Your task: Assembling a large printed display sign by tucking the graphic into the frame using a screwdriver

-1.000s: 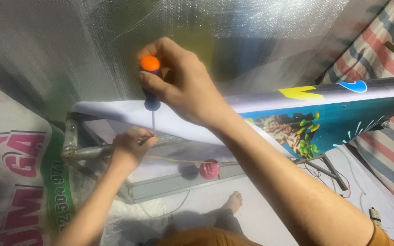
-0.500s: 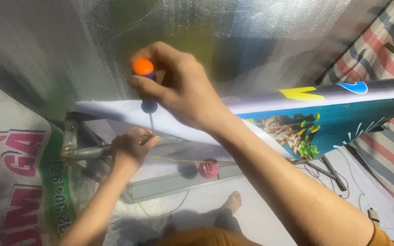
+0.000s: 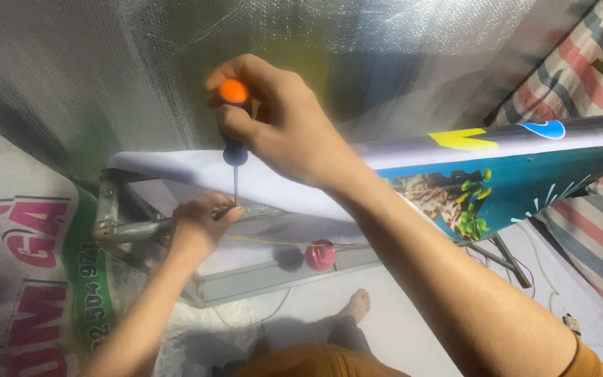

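Screwdriver [image 3: 234, 150]: upright, orange cap at top, dark collar below, thin shaft pointing straight down across the front edge of the white panel [image 3: 176, 167]. Tip hidden at the fingertips below, just above the metal frame [image 3: 130, 229].

Right hand [image 3: 284, 129]: above the white panel, fingers closed tight around the screwdriver handle, orange cap showing between thumb and forefinger. Forearm running down and to the right, crossing in front of the panel.

Left hand [image 3: 200, 227]: just below the panel's front edge, fingers pinched together at the screwdriver tip, resting against the metal frame. Whether something small sits between the fingertips: cannot tell.

White panel: long, tilted, left corner free and jutting out over the frame; right portion carrying a printed blue picture [image 3: 511, 192] with yellow and green shapes. Little room between the panel's lower edge and the frame, filled by the left hand.

Below the panel: a red round knob [image 3: 320, 255] on a thin yellowish cord, hanging clear in front of a grey channel. A bare foot [image 3: 355, 305] on the pale floor beneath.

Behind the panel: silver foil sheet [image 3: 106, 70], close up. Left of the panel: printed banner [image 3: 29, 279] in red and green. Right of the panel: striped cloth [image 3: 594, 209].
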